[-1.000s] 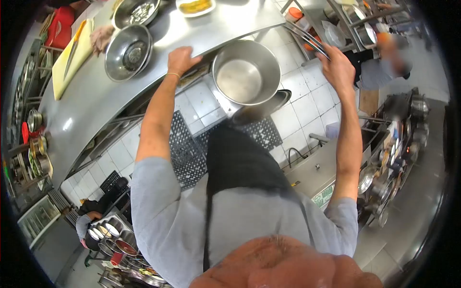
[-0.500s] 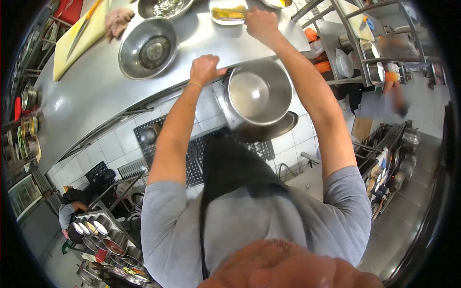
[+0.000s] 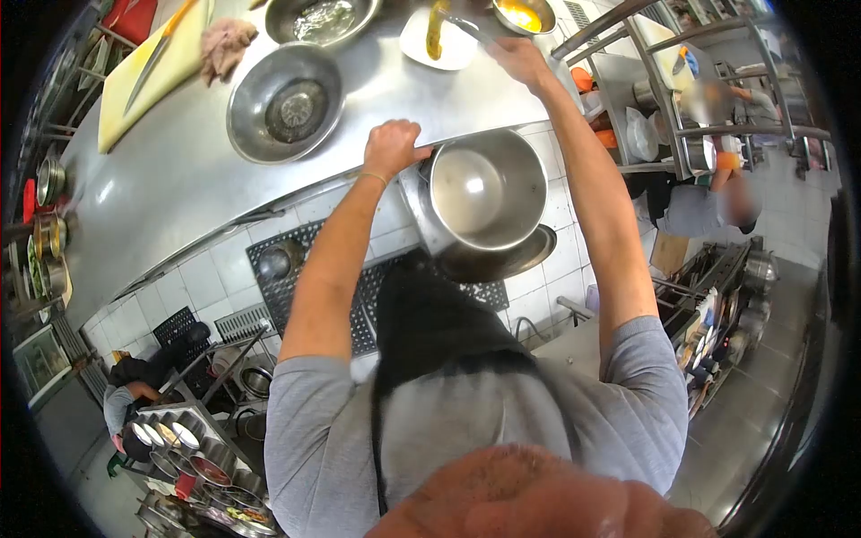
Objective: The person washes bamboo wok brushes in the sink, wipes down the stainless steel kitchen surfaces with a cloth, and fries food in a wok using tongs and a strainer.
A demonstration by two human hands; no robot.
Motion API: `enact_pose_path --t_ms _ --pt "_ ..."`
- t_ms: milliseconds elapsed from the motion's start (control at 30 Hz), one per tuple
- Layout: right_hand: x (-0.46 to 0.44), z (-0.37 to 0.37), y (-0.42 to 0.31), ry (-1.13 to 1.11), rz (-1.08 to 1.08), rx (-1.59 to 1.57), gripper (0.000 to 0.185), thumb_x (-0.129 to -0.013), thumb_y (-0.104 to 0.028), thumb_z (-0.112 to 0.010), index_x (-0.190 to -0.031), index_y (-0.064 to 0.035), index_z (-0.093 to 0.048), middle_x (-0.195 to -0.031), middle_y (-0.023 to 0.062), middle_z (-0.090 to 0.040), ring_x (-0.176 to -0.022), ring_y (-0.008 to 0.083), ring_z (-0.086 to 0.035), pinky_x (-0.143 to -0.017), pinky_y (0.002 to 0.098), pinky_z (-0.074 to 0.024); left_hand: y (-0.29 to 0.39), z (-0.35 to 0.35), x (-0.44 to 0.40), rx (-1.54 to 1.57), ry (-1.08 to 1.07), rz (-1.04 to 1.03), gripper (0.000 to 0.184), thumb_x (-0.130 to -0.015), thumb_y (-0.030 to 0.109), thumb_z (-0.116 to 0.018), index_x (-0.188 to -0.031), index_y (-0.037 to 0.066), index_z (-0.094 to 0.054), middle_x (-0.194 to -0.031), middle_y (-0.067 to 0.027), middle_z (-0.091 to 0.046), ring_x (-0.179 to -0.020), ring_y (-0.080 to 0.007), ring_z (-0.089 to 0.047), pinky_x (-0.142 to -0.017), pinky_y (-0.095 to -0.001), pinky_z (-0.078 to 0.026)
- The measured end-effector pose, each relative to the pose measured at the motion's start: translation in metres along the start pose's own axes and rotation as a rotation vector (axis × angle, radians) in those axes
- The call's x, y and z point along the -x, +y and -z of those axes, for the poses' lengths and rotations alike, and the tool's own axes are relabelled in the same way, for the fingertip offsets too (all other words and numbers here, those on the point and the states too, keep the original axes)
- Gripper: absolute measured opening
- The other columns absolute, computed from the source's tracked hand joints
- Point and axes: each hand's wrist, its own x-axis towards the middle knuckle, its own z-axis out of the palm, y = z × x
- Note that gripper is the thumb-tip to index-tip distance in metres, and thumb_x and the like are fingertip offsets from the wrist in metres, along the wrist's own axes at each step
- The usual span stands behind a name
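My right hand (image 3: 518,61) grips shiny metal tongs above the counter. At their tip is a long yellow-coated piece of food (image 3: 435,34), over the white plate (image 3: 456,56). Near that hand stands a small metal bowl of yellow liquid (image 3: 523,13). My left hand (image 3: 392,148) rests at the counter's front edge with fingers curled and thumb pointing right, holding nothing that I can see. Just beside the thumb is the rim of a large steel pot (image 3: 535,193), with a little cloudy liquid inside. The pot stands below the counter edge, in front of my apron.
A wide metal bowl (image 3: 247,115) sits left of my left hand, with another metal bowl (image 3: 285,25) behind it. A knife (image 3: 151,72) lies on a yellow cutting board (image 3: 115,115) beside a crumpled cloth (image 3: 226,49). Metal racks rise at right. Other people work farther off.
My right hand has moved slightly right and down, turning the yellow food from lying across the plate to pointing up over its left side. The left hand stays at the counter edge.
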Motion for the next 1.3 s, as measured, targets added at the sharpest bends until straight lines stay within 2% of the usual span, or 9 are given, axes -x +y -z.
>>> enact_pose_path --t_ms 133,233,333,533,733,900,1033,1167,1300 --pt "0.008 0.006 0.009 0.088 0.127 -0.122 0.041 -0.088 -0.038 -0.063 -0.119 -0.0106 -0.068 -0.098 0.0162 -0.070 -0.096 0.0279 -0.065 -0.088 0.0391 -0.0485 0.000 0.004 -0.001 0.004 -0.021 -0.002 0.038 -0.070 0.044 -0.075 -0.073 0.007 -0.066 -0.078 -0.0098 -0.067 -0.077 -0.0289 -0.067 -0.068 -0.0443 -0.054" --pt "0.016 0.020 -0.002 0.048 0.058 0.137 0.044 -0.089 -0.037 -0.062 -0.121 -0.0078 -0.066 -0.103 0.0163 -0.070 -0.099 0.0262 -0.065 -0.089 0.0382 -0.0480 0.005 0.005 -0.001 0.006 -0.025 -0.009 0.038 -0.070 0.044 -0.075 -0.073 0.007 -0.065 -0.077 -0.0104 -0.066 -0.076 -0.0298 -0.066 -0.067 -0.0446 -0.054" --pt "0.036 0.035 -0.015 0.036 -0.033 -0.352 0.045 -0.088 -0.037 -0.063 -0.122 -0.0072 -0.066 -0.111 0.0167 -0.069 -0.106 0.0267 -0.064 -0.094 0.0369 -0.0470 0.004 0.008 -0.001 -0.003 -0.010 -0.005 0.039 -0.069 0.044 -0.075 -0.072 0.007 -0.065 -0.076 -0.0109 -0.066 -0.076 -0.0304 -0.066 -0.067 -0.0449 -0.054" --pt "0.018 0.029 0.021 0.195 0.125 -0.019 0.047 -0.086 -0.039 -0.063 -0.124 -0.0115 -0.065 -0.114 0.0163 -0.068 -0.109 0.0287 -0.063 -0.096 0.0382 -0.0466 0.008 0.010 -0.001 -0.018 -0.038 0.007 0.036 -0.071 0.042 -0.074 -0.075 0.007 -0.065 -0.080 -0.0100 -0.066 -0.077 -0.0301 -0.065 -0.067 -0.0434 -0.053" --pt "0.074 0.060 0.043 0.241 -0.007 0.047 0.044 -0.088 -0.044 -0.059 -0.124 -0.0203 -0.066 -0.115 0.0136 -0.068 -0.112 0.0300 -0.061 -0.097 0.0417 -0.0458 0.011 0.012 0.000 -0.053 -0.052 0.009 0.038 -0.072 0.044 -0.072 -0.076 0.007 -0.065 -0.083 -0.0119 -0.067 -0.084 -0.0315 -0.065 -0.071 -0.0455 -0.052" --pt "0.200 0.118 0.062 0.390 -0.285 0.261 0.042 -0.090 -0.045 -0.058 -0.128 -0.0285 -0.062 -0.124 0.0086 -0.065 -0.116 0.0277 -0.060 -0.097 0.0432 -0.0461 0.011 0.011 0.005 -0.096 0.001 -0.039 0.040 -0.072 0.044 -0.075 -0.073 0.007 -0.061 -0.079 -0.0138 -0.064 -0.080 -0.0350 -0.062 -0.067 -0.0478 -0.048" --pt "0.318 0.176 0.134 0.616 -0.307 0.428 0.040 -0.091 -0.042 -0.058 -0.126 -0.0239 -0.063 -0.109 0.0101 -0.070 -0.103 0.0292 -0.066 -0.085 0.0455 -0.0520 -0.007 -0.024 0.005 -0.048 0.209 -0.180 0.052 -0.068 0.051 -0.079 -0.064 0.005 -0.053 -0.069 -0.0158 -0.058 -0.067 -0.0377 -0.057 -0.062 -0.0476 -0.045" --pt "0.478 0.226 0.190 0.835 -0.599 0.513 0.040 -0.090 -0.039 -0.058 -0.124 -0.0204 -0.064 -0.109 0.0120 -0.069 -0.103 0.0329 -0.065 -0.085 0.0481 -0.0519 0.006 -0.019 0.005 -0.202 0.099 -0.164 0.056 -0.075 0.057 -0.072 -0.067 0.004 -0.055 -0.068 -0.0147 -0.059 -0.064 -0.0370 -0.055 -0.059 -0.0489 -0.042" --pt "0.651 0.246 0.223 1.060 -0.909 0.645 0.032 -0.088 -0.034 -0.059 -0.115 -0.0187 -0.067 -0.103 0.0129 -0.070 -0.099 0.0338 -0.066 -0.080 0.0487 -0.0525 0.014 -0.010 0.002 -0.221 0.008 -0.178 0.056 -0.078 0.053 -0.071 -0.068 0.001 -0.051 -0.068 -0.0192 -0.057 -0.063 -0.0416 -0.052 -0.060 -0.0515 -0.039"
